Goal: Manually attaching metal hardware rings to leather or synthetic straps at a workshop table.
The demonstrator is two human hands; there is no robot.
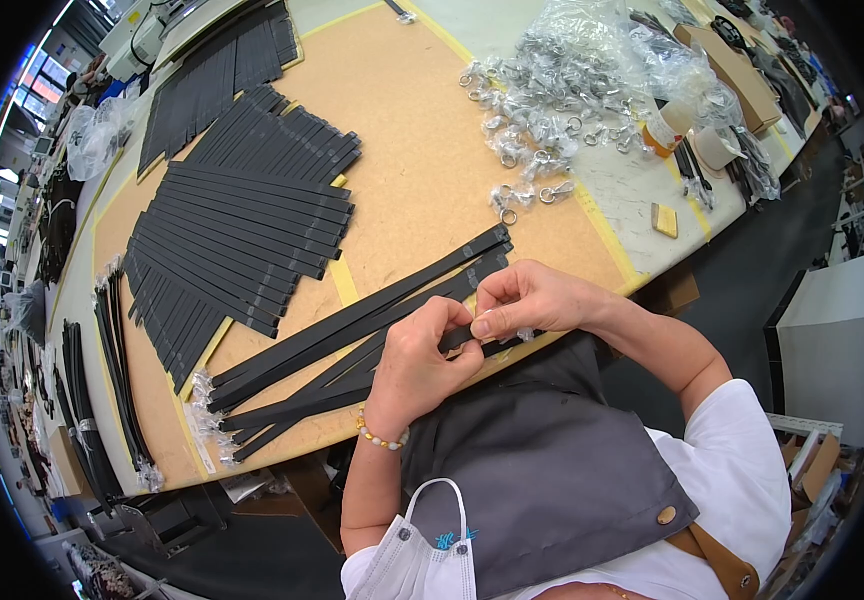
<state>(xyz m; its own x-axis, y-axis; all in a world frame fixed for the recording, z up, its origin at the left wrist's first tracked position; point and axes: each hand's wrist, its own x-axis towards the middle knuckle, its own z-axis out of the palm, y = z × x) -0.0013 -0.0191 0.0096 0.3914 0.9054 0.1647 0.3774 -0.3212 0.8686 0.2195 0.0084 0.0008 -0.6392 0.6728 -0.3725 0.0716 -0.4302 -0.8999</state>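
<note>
Here, the left hand [420, 355] grips a black strap [455, 338], the right hand [537, 300] pinching its end, apparently adjusting it; next likely calls for steadiness

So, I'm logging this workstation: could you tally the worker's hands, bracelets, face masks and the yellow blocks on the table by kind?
Hands (left hand, right hand): 2
Bracelet: 1
Face mask: 1
Yellow block: 1
Total: 5

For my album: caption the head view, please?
Left hand and right hand hold a black strap near fanned straps and clasps.
</note>
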